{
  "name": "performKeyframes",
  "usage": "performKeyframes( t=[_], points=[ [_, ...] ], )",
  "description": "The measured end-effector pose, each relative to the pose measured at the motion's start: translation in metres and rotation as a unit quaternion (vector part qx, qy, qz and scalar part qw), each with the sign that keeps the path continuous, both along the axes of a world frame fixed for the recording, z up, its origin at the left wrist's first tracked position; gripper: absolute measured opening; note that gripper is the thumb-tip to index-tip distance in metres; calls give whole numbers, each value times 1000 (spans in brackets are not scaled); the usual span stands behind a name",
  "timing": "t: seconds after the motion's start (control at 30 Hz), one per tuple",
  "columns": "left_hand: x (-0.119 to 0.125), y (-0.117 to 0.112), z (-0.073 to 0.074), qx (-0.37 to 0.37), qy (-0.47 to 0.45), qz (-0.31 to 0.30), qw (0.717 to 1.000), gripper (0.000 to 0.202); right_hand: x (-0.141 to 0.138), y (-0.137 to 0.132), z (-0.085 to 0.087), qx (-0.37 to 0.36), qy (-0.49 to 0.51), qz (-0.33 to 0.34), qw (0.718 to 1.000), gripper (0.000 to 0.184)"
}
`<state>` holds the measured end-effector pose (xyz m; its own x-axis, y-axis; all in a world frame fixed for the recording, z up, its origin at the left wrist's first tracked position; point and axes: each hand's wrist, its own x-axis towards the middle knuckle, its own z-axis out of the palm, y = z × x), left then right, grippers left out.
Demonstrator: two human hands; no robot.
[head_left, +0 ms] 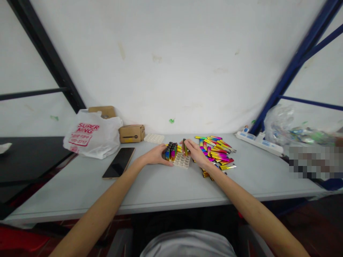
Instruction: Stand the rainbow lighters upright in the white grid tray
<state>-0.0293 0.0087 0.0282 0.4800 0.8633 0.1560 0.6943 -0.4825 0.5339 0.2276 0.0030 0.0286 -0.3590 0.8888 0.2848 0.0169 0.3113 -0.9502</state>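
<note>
A pale tray with rows of holes [182,161] lies on the table in front of me. Several rainbow metallic lighters [170,152] with dark tops stand upright in its left part. My left hand [157,155] curves around the tray's left end, its thumb along the near side and its fingers partly hidden behind the lighters. Above the holes on the right, my right hand [196,152] pinches one upright lighter [185,148] between thumb and fingers. Just right of that hand spreads a loose pile of shiny multicoloured lighters [218,154], partly covered by my wrist.
A second holed tray [154,138] lies by the wall, beside a small cardboard box [132,133]. Further left are a phone [119,163] and a white plastic bag [92,134]. At right, a power strip [259,142] and clear plastic bags [280,123] border the table.
</note>
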Motion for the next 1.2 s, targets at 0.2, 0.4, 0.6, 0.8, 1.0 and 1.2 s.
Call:
performKeyframes(
  t=[0.2, 0.4, 0.6, 0.8, 1.0, 1.2],
  points=[
    [2, -2, 2, 2, -22, -6, 1000, 83, 2, -9, 2, 176, -123, -60, 975, 40],
    [1, 2, -3, 14, -8, -7, 1000, 82, -4, -16, -1, 172, -195, -56, 964, 43],
    [1, 3, -6, 1, -8, 7, 1000, 86, -10, -18, -2, 192, -233, -86, 949, 37],
    [-1, 3, -7, 12, -32, -17, 999, 82, -19, -16, -6, 215, -297, -88, 926, 31],
    [-1, 4, -6, 18, -22, -16, 999, 82, -27, -20, -2, 275, -425, -102, 856, 41],
    [0, 2, -3, 15, -10, -1, 1000, 81, -13, -18, 8, 269, -432, -92, 856, 53]
  ],
)
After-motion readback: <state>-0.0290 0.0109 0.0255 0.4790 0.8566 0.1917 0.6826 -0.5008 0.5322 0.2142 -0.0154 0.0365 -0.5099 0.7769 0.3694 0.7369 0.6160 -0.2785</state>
